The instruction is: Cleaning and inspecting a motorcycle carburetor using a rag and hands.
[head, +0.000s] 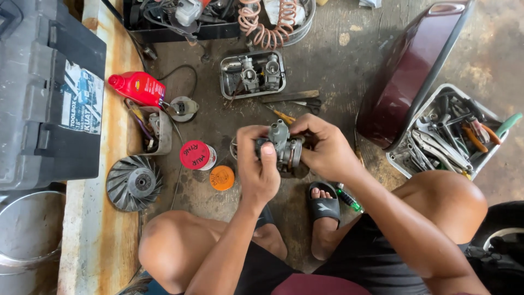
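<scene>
While both hands, left hand and right hand, pinched the grey carburettor above the concrete floor, a slipped grip risked dropping it hard.

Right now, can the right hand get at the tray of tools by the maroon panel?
Probably not freely: the right hand is gripping the carburetor together with the left hand, and the maroon panel leans over the tool tray's near side.
</scene>
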